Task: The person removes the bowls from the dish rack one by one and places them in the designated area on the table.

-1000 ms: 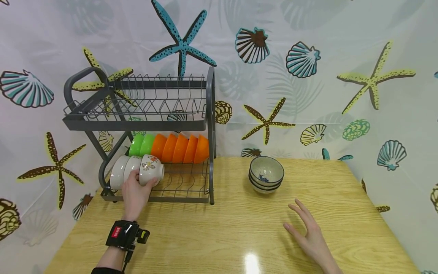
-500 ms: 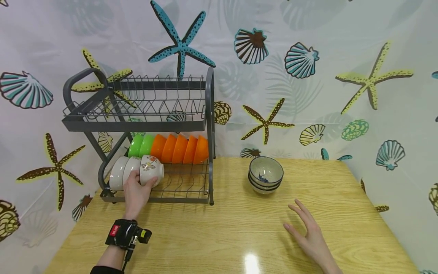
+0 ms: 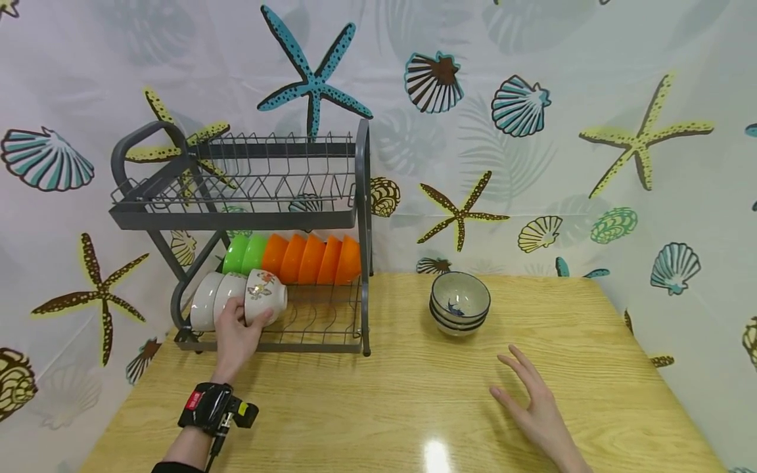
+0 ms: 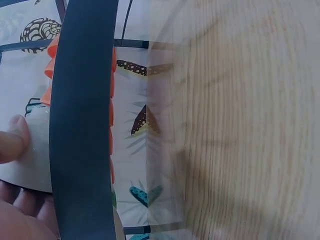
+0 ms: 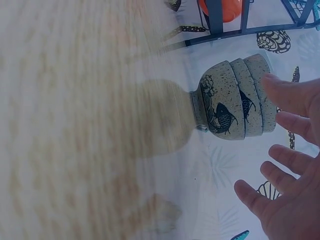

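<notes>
My left hand [image 3: 238, 336] grips a white flowered bowl [image 3: 260, 292] at the front of the rack's lower tier, thumb on its right side and fingers on its left. Two more white bowls [image 3: 204, 303] stand on edge just left of it. In the left wrist view, thumb and fingers hold the white bowl [image 4: 37, 155], partly hidden behind a dark rack bar [image 4: 82, 120]. Over the table, my right hand [image 3: 535, 404] holds nothing, its fingers spread. Beyond it stands a stack of speckled bowls with blue fish [image 5: 235, 100], apart from the hand.
The dark two-tier dish rack [image 3: 236, 219] stands at the left of the wooden table [image 3: 402, 394]. Behind the white bowls, a row of green bowls [image 3: 245, 255] and orange bowls [image 3: 310, 259] fills the lower tier's back. A shell-patterned cloth [image 3: 562, 177] hangs behind.
The gripped white bowl has shifted slightly to the right, away from the two bowls beside it. The right hand has stayed where it was.
</notes>
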Demonstrator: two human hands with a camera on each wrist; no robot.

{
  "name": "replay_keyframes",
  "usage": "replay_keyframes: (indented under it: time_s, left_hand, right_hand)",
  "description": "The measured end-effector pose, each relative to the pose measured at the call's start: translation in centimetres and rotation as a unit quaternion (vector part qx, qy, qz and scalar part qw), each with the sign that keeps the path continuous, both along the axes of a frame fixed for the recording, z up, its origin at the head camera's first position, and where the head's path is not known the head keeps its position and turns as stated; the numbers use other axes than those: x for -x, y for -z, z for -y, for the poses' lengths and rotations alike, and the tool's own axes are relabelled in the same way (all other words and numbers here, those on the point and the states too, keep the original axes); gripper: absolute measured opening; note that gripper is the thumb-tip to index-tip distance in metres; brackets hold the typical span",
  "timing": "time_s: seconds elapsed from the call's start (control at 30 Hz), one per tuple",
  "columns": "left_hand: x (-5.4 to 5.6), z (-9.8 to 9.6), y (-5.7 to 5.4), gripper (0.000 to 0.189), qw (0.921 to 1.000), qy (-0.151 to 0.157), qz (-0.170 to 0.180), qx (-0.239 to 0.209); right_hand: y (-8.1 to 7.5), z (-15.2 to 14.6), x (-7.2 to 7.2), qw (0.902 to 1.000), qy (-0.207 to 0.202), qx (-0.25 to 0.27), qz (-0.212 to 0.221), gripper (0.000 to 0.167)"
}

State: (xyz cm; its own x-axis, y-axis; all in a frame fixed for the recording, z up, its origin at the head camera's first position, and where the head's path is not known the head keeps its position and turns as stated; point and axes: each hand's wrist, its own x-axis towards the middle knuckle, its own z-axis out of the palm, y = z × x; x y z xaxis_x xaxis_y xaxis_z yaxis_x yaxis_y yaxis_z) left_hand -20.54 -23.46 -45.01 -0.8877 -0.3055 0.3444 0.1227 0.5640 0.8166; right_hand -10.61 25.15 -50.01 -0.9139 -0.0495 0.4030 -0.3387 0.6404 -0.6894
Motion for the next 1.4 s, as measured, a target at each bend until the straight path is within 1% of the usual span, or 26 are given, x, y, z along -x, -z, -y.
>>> replay_keyframes:
  time_s: [0.2, 0.4, 0.47, 0.6, 0.73, 0.77, 0.87, 1.0, 1.07, 1.13, 1.17, 1.2, 1.23, 1.3, 1.4]
  left_hand:
    - [-0.5, -0.4, 0.1, 0.035, 0.9992, 0.033, -0.020, -0.004]
    - [-1.6, -0.9, 0.2, 0.035, 0.9983, 0.044, -0.036, -0.012]
    - [-2.1, -1.2, 0.2, 0.035, 0.9981, 0.041, -0.045, 0.000]
    - [-2.9, -1.7, 0.1, 0.035, 0.9950, 0.036, -0.082, 0.044]
    - [-3.6, -2.5, 0.1, 0.035, 0.9875, 0.055, -0.122, 0.083]
    - [-3.8, -2.7, 0.0, 0.035, 0.9845, 0.063, -0.135, 0.093]
    - [-4.2, -3.2, 0.0, 0.037, 0.9725, 0.089, -0.177, 0.123]
    - [-4.9, -3.7, -0.1, 0.039, 0.9516, 0.125, -0.218, 0.177]
    - [-5.3, -4.0, -0.2, 0.038, 0.9408, 0.139, -0.230, 0.206]
    - [-5.7, -4.3, -0.2, 0.026, 0.9275, 0.156, -0.248, 0.233]
    - [-5.9, -4.5, -0.2, 0.022, 0.9213, 0.165, -0.256, 0.242]
    - [-6.1, -4.7, -0.2, 0.024, 0.9151, 0.172, -0.264, 0.251]
    - [-6.3, -4.8, -0.2, 0.031, 0.9097, 0.180, -0.270, 0.259]
    - [-6.7, -5.2, -0.1, 0.044, 0.9013, 0.197, -0.275, 0.270]
    - [-7.3, -5.8, 0.1, 0.040, 0.8914, 0.221, -0.278, 0.281]
  right_hand:
    - [0.0, -0.1, -0.1, 1.0000, 0.000, 0.005, -0.002, 0.052]
    - [-0.1, -0.1, 0.0, 1.0000, -0.003, 0.005, -0.003, 0.052]
    - [-0.2, -0.1, 0.0, 1.0000, -0.005, 0.006, -0.002, 0.052]
    - [-0.4, -0.1, 0.1, 0.9999, -0.011, 0.005, -0.001, 0.053]
    - [-0.5, 0.1, 0.1, 0.9999, -0.014, 0.001, -0.005, 0.053]
    - [-0.5, 0.2, 0.1, 0.9999, -0.014, 0.000, -0.008, 0.053]
    - [-0.6, 0.5, 0.1, 0.9997, -0.015, -0.003, -0.020, 0.053]
    - [-0.7, 1.0, -0.1, 0.9989, -0.022, -0.009, -0.041, 0.055]
    - [-0.8, 1.4, -0.2, 0.9985, -0.024, -0.014, -0.047, 0.056]
    - [-1.0, 1.8, -0.4, 0.9979, -0.028, -0.016, -0.056, 0.057]
    - [-1.1, 2.1, -0.4, 0.9977, -0.032, -0.015, -0.059, 0.057]
    - [-1.2, 2.3, -0.5, 0.9973, -0.035, -0.015, -0.063, 0.057]
    - [-1.3, 2.5, -0.6, 0.9967, -0.041, -0.014, -0.068, 0.058]
    - [-1.3, 3.0, -0.6, 0.9946, -0.055, -0.013, -0.087, 0.060]
    - [-1.4, 3.6, -0.8, 0.9919, -0.078, -0.011, -0.100, 0.063]
